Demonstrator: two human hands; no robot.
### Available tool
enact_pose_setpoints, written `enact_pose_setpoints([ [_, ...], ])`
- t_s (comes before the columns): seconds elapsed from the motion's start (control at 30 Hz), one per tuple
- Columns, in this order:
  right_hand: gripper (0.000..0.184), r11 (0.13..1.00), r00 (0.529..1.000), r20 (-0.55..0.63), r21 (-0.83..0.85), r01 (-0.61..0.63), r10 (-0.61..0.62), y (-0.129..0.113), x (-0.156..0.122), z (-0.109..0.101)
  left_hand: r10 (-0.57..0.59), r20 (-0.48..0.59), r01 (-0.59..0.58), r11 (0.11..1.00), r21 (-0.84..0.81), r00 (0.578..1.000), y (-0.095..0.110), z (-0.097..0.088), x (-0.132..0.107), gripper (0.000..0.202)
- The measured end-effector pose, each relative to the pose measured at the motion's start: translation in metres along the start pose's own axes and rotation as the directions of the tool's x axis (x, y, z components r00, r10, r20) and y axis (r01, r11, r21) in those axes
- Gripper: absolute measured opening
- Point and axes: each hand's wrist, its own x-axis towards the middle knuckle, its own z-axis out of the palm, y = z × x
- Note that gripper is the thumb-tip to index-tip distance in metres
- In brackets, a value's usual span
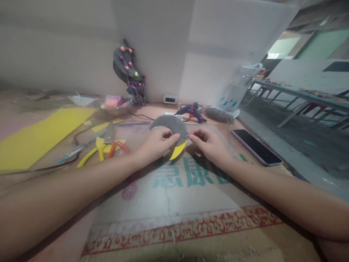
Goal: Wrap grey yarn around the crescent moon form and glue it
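Observation:
My left hand point(158, 143) is closed on a crescent-shaped piece point(172, 125), grey and wound with thread on its upper part and bare yellow at its lower tip. It hovers just above a flattened cardboard sheet point(191, 203) printed with green characters. My right hand point(208, 143) is beside the crescent's right edge, fingers pinched together at the grey winding; what they pinch is too thin to make out.
Yellow and orange pliers point(102, 149) and a yellow foam sheet point(35, 140) lie to the left. A blue glue gun point(191, 111), a grey thread bundle point(219, 114) and a phone point(256, 146) lie to the right. A dark ornament with coloured beads point(128, 69) stands at the wall.

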Motion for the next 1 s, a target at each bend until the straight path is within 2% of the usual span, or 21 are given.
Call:
enact_pose_setpoints([
  [0.17, 0.024, 1.0, 1.0, 0.011, -0.006, 0.005, -0.005, 0.001, 0.0, 0.0, 0.011, 0.025, -0.011, 1.0, -0.015, 1.0, 0.0, 0.001, 0.0, 0.036],
  [0.27, 0.024, 1.0, 1.0, 0.007, -0.03, 0.006, -0.006, 0.001, 0.001, -0.001, 0.006, 0.003, -0.006, 1.0, -0.016, 1.0, 0.001, 0.0, -0.001, 0.036],
  [0.37, 0.023, 0.997, 0.995, -0.081, -0.059, 0.051, -0.056, 0.001, 0.002, -0.003, 0.003, -0.044, -0.002, 1.0, 0.014, 0.999, 0.001, -0.001, 0.0, 0.036],
  [0.43, 0.02, 0.99, 0.974, -0.182, -0.066, 0.128, -0.138, 0.0, 0.002, -0.005, -0.003, -0.072, 0.005, 1.0, 0.025, 0.997, -0.001, -0.001, 0.001, 0.036],
  [0.5, 0.019, 0.98, 0.954, -0.228, -0.081, 0.182, -0.196, -0.002, -0.001, -0.005, -0.013, -0.092, 0.015, 1.0, 0.018, 0.996, -0.004, -0.001, 0.003, 0.036],
  [0.6, 0.022, 0.981, 0.973, -0.13, -0.059, 0.183, -0.189, -0.006, -0.005, -0.002, -0.014, -0.098, 0.014, 1.0, -0.001, 0.995, -0.006, -0.001, 0.003, 0.036],
  [0.7, 0.037, 0.987, 0.988, 0.029, 0.06, 0.151, -0.152, -0.006, -0.006, 0.002, -0.002, -0.097, 0.002, 1.0, 0.002, 0.995, -0.005, -0.001, 0.003, 0.036],
  [0.8, 0.046, 0.983, 0.988, 0.108, 0.16, 0.093, -0.111, -0.001, -0.003, 0.004, 0.011, -0.103, -0.009, 1.0, 0.022, 0.995, -0.003, -0.001, 0.002, 0.035],
  [1.0, 0.032, 0.994, 0.987, 0.151, 0.095, 0.048, -0.062, 0.011, 0.004, 0.001, 0.046, -0.1, -0.04, 0.998, 0.055, 0.994, -0.001, -0.002, 0.002, 0.033],
])
